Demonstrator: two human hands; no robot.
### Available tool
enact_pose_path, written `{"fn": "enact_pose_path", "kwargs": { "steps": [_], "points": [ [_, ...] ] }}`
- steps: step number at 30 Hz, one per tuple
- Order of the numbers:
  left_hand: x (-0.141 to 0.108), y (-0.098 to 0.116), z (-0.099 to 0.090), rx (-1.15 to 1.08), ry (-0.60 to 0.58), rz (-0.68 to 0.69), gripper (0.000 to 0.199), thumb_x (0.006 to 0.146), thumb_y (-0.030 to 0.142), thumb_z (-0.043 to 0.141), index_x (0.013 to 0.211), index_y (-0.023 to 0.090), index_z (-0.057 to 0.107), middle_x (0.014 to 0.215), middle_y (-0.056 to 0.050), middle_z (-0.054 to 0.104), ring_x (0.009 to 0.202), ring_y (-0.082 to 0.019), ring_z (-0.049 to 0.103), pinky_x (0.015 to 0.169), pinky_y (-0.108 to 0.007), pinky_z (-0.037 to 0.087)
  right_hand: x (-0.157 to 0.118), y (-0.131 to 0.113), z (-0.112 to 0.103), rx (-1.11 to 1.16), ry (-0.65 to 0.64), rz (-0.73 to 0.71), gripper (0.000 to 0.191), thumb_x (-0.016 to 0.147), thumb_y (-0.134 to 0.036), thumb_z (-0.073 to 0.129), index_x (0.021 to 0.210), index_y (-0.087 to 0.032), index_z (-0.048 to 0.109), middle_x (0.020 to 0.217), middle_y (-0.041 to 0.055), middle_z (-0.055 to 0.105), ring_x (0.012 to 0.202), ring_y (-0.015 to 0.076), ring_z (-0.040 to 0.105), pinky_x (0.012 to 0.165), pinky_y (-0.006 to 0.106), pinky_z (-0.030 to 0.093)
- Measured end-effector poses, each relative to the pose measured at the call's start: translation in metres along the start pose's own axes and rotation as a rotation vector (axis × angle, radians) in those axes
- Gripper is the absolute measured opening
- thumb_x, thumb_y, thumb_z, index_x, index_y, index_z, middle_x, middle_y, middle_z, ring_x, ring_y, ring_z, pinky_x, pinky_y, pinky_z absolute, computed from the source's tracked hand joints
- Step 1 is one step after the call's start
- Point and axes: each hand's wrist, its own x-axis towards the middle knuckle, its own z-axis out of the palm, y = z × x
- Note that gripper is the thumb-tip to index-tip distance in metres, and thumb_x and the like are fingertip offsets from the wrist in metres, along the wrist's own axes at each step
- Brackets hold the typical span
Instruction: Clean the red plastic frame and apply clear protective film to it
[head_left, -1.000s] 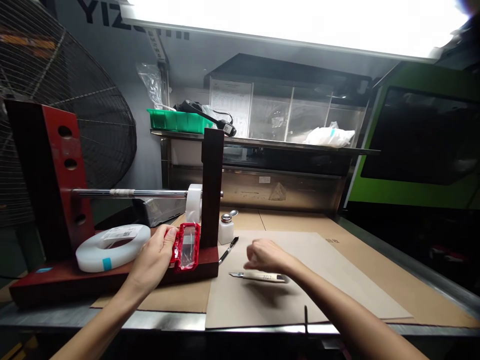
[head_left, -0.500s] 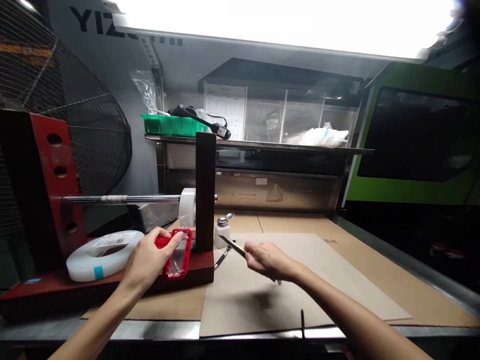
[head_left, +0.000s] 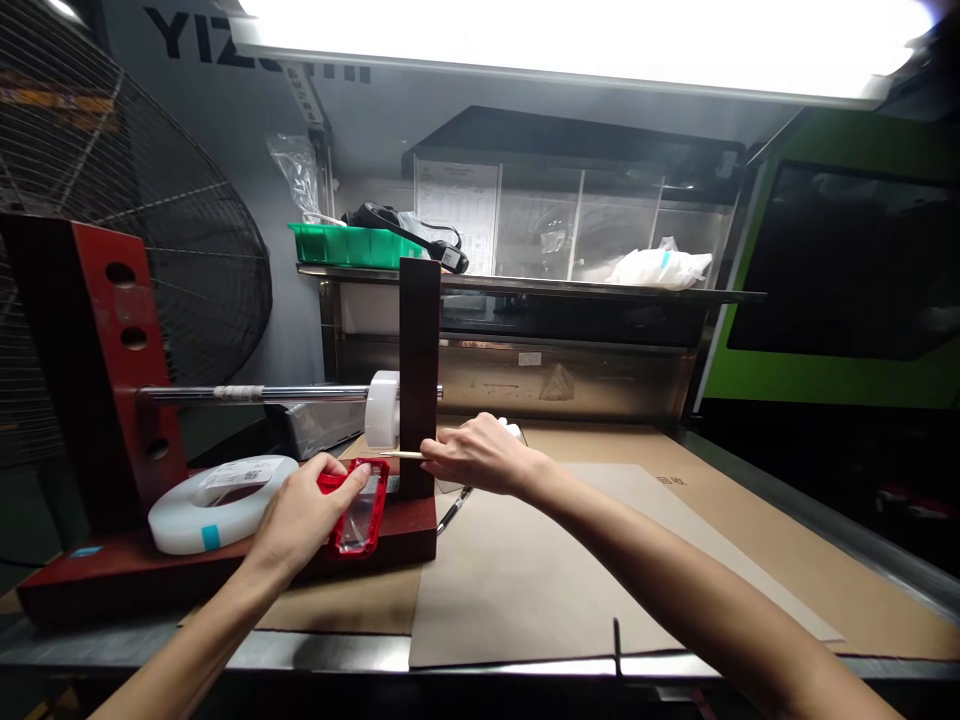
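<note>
Workbench: red case (head_left: 358, 515) under hands (head_left: 304, 515)

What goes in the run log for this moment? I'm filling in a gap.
left hand: holds red frame on red stand | right hand: holds thin tool, tip toward tape roll

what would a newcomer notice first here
Probably the red frame gripped by the left hand on the red stand at the left. Just to its right, the right hand pinches a thin tool pointing toward that frame. A white tape roll lies on the stand's base.
</note>
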Motion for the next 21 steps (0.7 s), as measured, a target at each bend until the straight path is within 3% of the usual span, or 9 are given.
{"fn": "enact_pose_path", "kwargs": {
  "steps": [17, 21],
  "points": [
    [0.001, -0.003, 0.002, -0.051, -0.036, -0.044, 0.034, 0.065, 0.054, 0.06, 0.061, 0.022, 0.048, 0.042, 0.005, 0.051, 0.039, -0.016, 0.047, 0.043, -0.027, 0.036, 0.016, -0.007, -0.004, -0.066, 0.005, -0.045, 0.027, 0.093, -0.023, 0.032, 0.089, -0.017, 0.057, 0.073, 0.0057, 0.067, 0.062, 0.0192, 0.063, 0.049, 0.025, 0.029],
    [-0.005, -0.007, -0.005, -0.096, -0.045, -0.086, 0.036, 0.063, 0.054, 0.063, 0.059, 0.022, 0.048, 0.041, 0.005, 0.049, 0.039, -0.015, 0.046, 0.043, -0.026, 0.035, -0.011, -0.003, 0.013, 0.023, -0.1, 0.02, 0.027, 0.092, -0.02, 0.032, 0.086, -0.016, 0.059, 0.071, 0.0085, 0.066, 0.06, 0.018, 0.059, 0.05, 0.026, 0.027]
  ]
}}
